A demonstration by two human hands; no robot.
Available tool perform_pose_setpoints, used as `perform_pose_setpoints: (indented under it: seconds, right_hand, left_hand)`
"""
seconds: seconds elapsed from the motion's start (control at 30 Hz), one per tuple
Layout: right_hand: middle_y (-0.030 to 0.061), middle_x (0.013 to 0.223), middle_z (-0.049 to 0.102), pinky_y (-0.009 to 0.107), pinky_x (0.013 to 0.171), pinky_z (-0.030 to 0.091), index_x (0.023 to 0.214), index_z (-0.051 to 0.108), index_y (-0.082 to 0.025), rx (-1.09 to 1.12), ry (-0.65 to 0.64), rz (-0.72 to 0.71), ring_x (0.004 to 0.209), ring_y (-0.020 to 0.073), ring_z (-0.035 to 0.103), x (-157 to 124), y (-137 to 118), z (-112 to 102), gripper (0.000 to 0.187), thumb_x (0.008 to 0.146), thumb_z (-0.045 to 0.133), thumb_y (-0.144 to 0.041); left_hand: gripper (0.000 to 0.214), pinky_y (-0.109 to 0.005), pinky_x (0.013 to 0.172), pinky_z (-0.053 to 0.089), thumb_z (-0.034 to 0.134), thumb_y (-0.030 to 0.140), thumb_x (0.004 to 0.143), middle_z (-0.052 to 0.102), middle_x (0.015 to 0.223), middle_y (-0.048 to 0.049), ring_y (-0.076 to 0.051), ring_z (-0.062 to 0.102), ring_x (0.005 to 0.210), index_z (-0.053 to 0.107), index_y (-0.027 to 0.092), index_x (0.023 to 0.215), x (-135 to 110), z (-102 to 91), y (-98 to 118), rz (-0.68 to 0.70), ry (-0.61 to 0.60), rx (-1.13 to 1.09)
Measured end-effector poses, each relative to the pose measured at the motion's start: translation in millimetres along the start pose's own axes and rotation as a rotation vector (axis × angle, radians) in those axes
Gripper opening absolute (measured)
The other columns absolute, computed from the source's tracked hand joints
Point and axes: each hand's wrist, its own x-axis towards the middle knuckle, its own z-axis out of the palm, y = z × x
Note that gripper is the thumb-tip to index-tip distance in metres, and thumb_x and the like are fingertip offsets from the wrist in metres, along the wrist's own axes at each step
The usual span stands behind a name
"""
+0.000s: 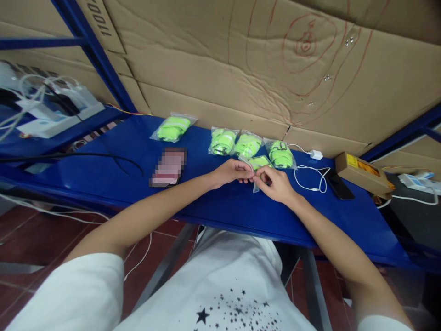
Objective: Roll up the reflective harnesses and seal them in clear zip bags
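Both of my hands meet over the middle of the blue shelf (103,184). My left hand (231,172) and my right hand (275,183) pinch the edges of a small clear plastic bag (259,164) with a neon-green folded item inside. Just behind it, three similar filled bags lie in a row: one (222,140), a second (247,145) and a third (281,154). Another green bag (174,127) lies apart to the left.
A blurred pinkish card or phone (168,167) lies left of my hands. A white charger and cable (312,170), a black phone (339,185) and a cardboard box (364,173) sit at the right. Cardboard sheets (241,59) back the shelf. Power strips and cables (55,110) lie at far left.
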Motion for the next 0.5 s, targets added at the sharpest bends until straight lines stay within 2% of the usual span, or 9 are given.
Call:
perform_pose_setpoints:
  seconds: [0.13, 0.33, 0.5]
  right_hand:
    - [-0.0027, 0.070, 0.061, 0.025, 0.062, 0.040, 0.090, 0.062, -0.022, 0.035, -0.037, 0.005, 0.060, 0.0124, 0.055, 1.5, 1.5, 3.8, 0.018, 0.099, 0.057, -0.038]
    - [-0.0048, 0.065, 0.059, 0.023, 0.060, 0.037, 0.085, 0.060, -0.022, 0.045, -0.083, 0.011, 0.057, 0.0109, 0.053, 2.1, -4.0, -0.2, 0.023, 0.097, 0.062, -0.042]
    - [-0.0042, 0.068, 0.063, 0.022, 0.060, 0.037, 0.082, 0.060, -0.022, 0.039, -0.113, -0.003, 0.059, 0.0110, 0.055, 2.1, -4.0, -2.1, 0.015, 0.093, 0.059, -0.032]
  left_hand:
    - [0.038, -0.024, 0.065, 0.049, 0.083, 0.051, 0.081, 0.072, 0.077, -0.0041, -0.014, 0.066, 0.072, 0.075, 0.014, 0.086, 1.1, 0.7, -5.2, 0.034, -0.014, 0.058]
    - [0.038, -0.029, 0.075, 0.051, 0.085, 0.050, 0.078, 0.071, 0.079, -0.0034, -0.016, 0.066, 0.076, 0.071, 0.015, 0.082, -0.2, -0.1, -6.9, 0.116, -0.120, 0.145]
    - [0.034, -0.026, 0.072, 0.047, 0.082, 0.048, 0.082, 0.072, 0.084, -0.0026, -0.015, 0.064, 0.078, 0.073, 0.016, 0.086, -1.6, -1.9, -8.1, 0.164, -0.132, 0.233]
